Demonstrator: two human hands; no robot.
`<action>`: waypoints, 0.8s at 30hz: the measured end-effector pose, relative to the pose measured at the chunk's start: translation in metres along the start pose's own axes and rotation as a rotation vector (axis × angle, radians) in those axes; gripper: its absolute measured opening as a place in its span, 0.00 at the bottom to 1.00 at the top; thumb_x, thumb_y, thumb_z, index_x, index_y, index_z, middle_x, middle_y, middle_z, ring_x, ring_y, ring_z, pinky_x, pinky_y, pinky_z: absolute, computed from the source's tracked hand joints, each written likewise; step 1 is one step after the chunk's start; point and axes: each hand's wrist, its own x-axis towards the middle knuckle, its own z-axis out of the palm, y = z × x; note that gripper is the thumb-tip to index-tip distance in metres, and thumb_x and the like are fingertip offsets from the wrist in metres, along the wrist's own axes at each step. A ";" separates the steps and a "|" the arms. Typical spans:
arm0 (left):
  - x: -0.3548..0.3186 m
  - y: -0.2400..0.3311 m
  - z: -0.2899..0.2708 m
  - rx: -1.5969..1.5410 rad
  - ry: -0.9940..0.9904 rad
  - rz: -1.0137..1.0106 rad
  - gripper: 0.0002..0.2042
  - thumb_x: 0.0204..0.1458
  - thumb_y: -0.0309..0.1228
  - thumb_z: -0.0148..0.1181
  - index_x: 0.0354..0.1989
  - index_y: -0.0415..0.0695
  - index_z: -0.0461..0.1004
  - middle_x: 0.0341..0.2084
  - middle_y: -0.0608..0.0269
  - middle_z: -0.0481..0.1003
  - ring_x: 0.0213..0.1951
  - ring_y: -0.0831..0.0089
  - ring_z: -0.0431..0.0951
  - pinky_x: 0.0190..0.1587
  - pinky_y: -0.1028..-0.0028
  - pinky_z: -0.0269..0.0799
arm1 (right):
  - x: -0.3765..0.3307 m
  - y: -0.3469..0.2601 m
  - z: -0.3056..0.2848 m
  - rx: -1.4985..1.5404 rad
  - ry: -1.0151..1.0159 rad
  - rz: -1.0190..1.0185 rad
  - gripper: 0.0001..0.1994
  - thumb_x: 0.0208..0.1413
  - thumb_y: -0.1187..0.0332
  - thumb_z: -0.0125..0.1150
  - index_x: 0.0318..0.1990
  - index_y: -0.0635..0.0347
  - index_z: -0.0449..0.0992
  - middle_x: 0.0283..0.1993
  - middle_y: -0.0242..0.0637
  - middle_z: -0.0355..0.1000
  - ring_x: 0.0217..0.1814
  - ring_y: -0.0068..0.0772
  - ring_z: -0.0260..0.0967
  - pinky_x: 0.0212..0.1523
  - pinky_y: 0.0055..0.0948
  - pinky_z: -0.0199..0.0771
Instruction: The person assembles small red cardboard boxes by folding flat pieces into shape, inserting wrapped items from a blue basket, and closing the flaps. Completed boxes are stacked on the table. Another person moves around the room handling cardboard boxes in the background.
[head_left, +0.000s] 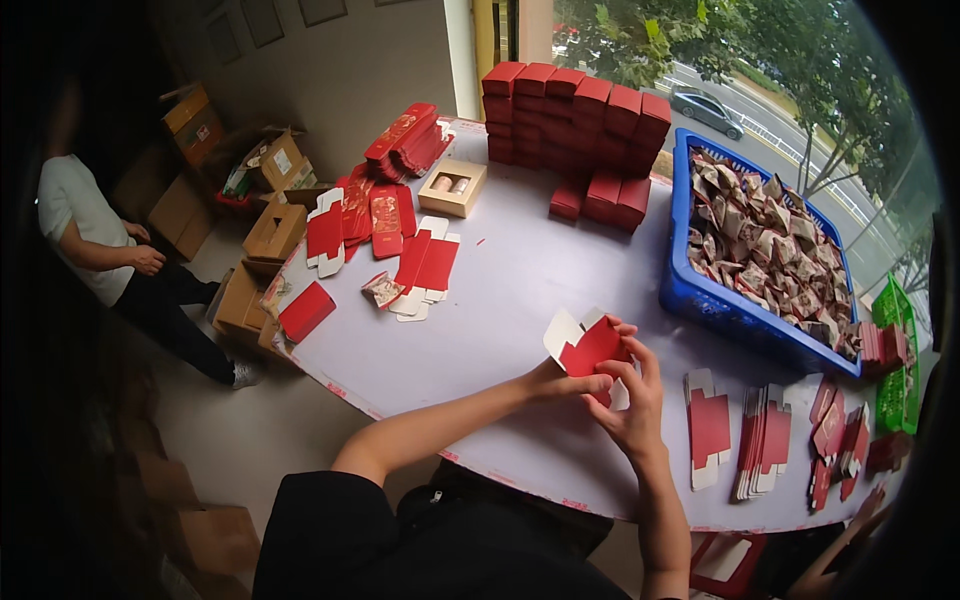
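Observation:
Over the near part of the white table (520, 350), both my hands are on a small red cardboard box (592, 348) with white flaps standing up at one end. My left hand (562, 384) holds it from the left and below, its fingers mostly hidden behind the card. With bent fingers and thumb, my right hand (632, 392) grips its right side. To the right of my right hand lie a flat red-and-white carton blank (710, 428) and a stack of similar blanks (764, 442).
Finished-looking red boxes (570, 115) are stacked at the back. A blue basket (678, 262) full of wrapped packets stands right, near a green basket (895, 400). More red cartons (400, 140) and a window-fronted box (453, 188) lie far left. Another person (95, 225) stands left.

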 end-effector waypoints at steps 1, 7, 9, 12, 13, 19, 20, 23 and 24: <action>-0.001 0.000 0.000 0.030 0.001 -0.002 0.35 0.44 0.30 0.62 0.59 0.45 0.47 0.58 0.58 0.54 0.58 0.66 0.58 0.59 0.64 0.55 | 0.000 0.000 0.000 -0.010 0.002 -0.002 0.18 0.27 0.69 0.70 0.32 0.56 0.73 0.52 0.44 0.60 0.52 0.46 0.61 0.48 0.40 0.64; -0.002 0.009 0.009 0.257 0.228 0.164 0.42 0.44 0.30 0.62 0.63 0.46 0.37 0.58 0.54 0.52 0.56 0.66 0.59 0.57 0.66 0.58 | 0.002 -0.006 0.000 -0.038 0.086 0.016 0.29 0.28 0.70 0.69 0.45 0.58 0.68 0.52 0.46 0.59 0.53 0.47 0.60 0.49 0.40 0.65; -0.001 0.009 0.012 0.448 0.465 0.316 0.45 0.45 0.30 0.61 0.63 0.47 0.31 0.59 0.49 0.49 0.56 0.60 0.59 0.57 0.63 0.57 | 0.003 -0.006 0.000 -0.128 0.164 0.028 0.33 0.28 0.67 0.71 0.48 0.57 0.65 0.52 0.45 0.59 0.51 0.46 0.60 0.48 0.40 0.63; 0.001 0.018 -0.006 1.381 0.385 0.512 0.33 0.45 0.33 0.61 0.60 0.52 0.51 0.58 0.46 0.49 0.56 0.53 0.57 0.55 0.59 0.57 | 0.002 -0.003 -0.006 -0.344 0.204 -0.023 0.35 0.28 0.66 0.71 0.51 0.55 0.63 0.53 0.45 0.58 0.52 0.46 0.58 0.50 0.41 0.59; 0.003 0.025 0.002 1.552 0.383 0.422 0.23 0.48 0.39 0.58 0.53 0.52 0.65 0.58 0.44 0.49 0.57 0.50 0.54 0.57 0.58 0.52 | 0.000 0.001 -0.005 -0.374 0.213 -0.035 0.37 0.28 0.64 0.70 0.52 0.53 0.61 0.54 0.44 0.57 0.54 0.45 0.56 0.51 0.42 0.55; 0.002 0.018 0.005 1.657 0.361 0.268 0.22 0.51 0.43 0.53 0.55 0.52 0.65 0.62 0.44 0.42 0.62 0.48 0.45 0.60 0.53 0.42 | -0.001 0.006 -0.001 -0.487 0.276 -0.088 0.37 0.29 0.64 0.70 0.53 0.50 0.61 0.54 0.42 0.57 0.53 0.42 0.56 0.50 0.39 0.53; 0.002 0.018 0.007 1.664 0.355 0.243 0.23 0.51 0.42 0.52 0.56 0.52 0.64 0.62 0.44 0.42 0.63 0.48 0.44 0.60 0.53 0.42 | -0.002 0.007 -0.001 -0.494 0.283 -0.089 0.37 0.29 0.64 0.69 0.53 0.49 0.61 0.54 0.41 0.58 0.53 0.42 0.56 0.50 0.39 0.52; 0.002 0.016 0.008 1.663 0.339 0.225 0.25 0.50 0.41 0.53 0.57 0.50 0.62 0.62 0.45 0.42 0.64 0.49 0.41 0.61 0.52 0.41 | -0.003 0.008 0.001 -0.496 0.283 -0.089 0.37 0.27 0.65 0.70 0.52 0.50 0.61 0.56 0.42 0.57 0.54 0.43 0.56 0.52 0.41 0.53; 0.002 0.015 0.007 1.664 0.315 0.212 0.26 0.49 0.41 0.54 0.58 0.50 0.61 0.62 0.45 0.42 0.64 0.49 0.41 0.61 0.52 0.41 | -0.003 0.008 0.002 -0.496 0.286 -0.094 0.37 0.27 0.65 0.70 0.52 0.50 0.61 0.55 0.42 0.57 0.54 0.43 0.56 0.52 0.41 0.53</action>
